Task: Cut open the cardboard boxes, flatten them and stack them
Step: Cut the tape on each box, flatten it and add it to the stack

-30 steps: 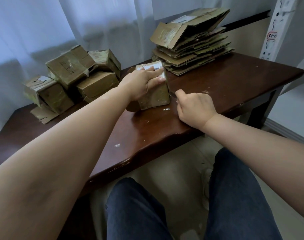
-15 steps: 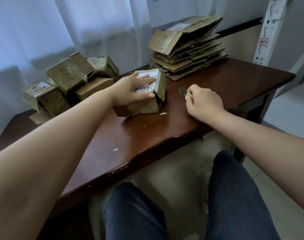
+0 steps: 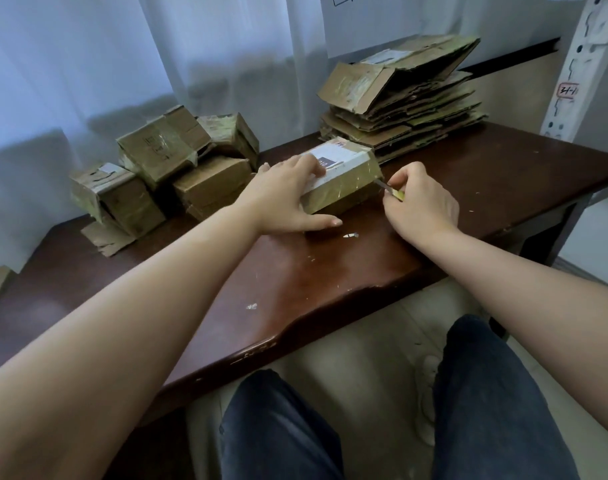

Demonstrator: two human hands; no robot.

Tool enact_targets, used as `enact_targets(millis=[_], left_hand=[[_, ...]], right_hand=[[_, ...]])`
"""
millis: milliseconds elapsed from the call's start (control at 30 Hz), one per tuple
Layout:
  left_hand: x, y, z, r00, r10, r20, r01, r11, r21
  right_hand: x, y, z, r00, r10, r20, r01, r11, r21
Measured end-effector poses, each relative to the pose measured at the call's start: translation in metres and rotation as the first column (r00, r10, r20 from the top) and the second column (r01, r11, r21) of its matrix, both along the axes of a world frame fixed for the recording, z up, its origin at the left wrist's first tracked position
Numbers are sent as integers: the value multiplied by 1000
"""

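— Where's the box [image 3: 344, 180]?
— Mid-bench [image 3: 503, 174], light, stiff cardboard I'd guess. Left hand [image 3: 285, 199] lies flat across its top; right hand [image 3: 420, 199] grips a small knife [image 3: 387, 188] at its end seam.
— Good hold?
— Flat on top seems safest.

A dark brown wooden desk [image 3: 347, 271] with a chipped front edge fills the middle. Sheer white curtains [image 3: 105, 64] glow with daylight from nine to twelve o'clock. A white perforated shelf upright [image 3: 572, 64] rises at two o'clock above pale floor tiles [image 3: 375, 341].
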State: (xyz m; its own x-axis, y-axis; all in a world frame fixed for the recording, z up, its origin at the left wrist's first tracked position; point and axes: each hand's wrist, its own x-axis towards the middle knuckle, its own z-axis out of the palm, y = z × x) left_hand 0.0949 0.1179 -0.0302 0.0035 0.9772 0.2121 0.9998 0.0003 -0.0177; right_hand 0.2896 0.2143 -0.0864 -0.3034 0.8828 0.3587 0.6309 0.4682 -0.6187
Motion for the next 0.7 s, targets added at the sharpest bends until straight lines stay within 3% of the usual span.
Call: enact_targets(millis=[100,167,233,333,433,533,600,700], left_hand=[[12,12,-12,987,85,-137,-68,991,119],[15,16,-15,993,65,-94,-47,983,180],[15,14,-9,994,-12,106,-10,978,208],[5,8,8,896,-80,436,4,985,173],[-10,4,15,811,-42,584,-18,995,98],[-16,5,16,713,-33,700,-74,990,122],[-15,7,16,730,-26,683,-108,982,153],[-11,10,13,833,-53,550,-113,958,263]], right_hand=[[0,1,0,999,-25,-36,23,999,-37],[2,3,0,997,-37,-61,33,997,-65],[5,6,0,994,-46,-97,36,994,-101],[8,12,1,983,-42,-181,15,989,-148],[5,13,3,964,-13,-265,-24,991,-134],[-4,8,7,958,47,-284,-74,994,-86],[-12,5,9,966,50,-254,-72,994,-78],[-23,4,12,980,-15,-199,-1,997,-84]])
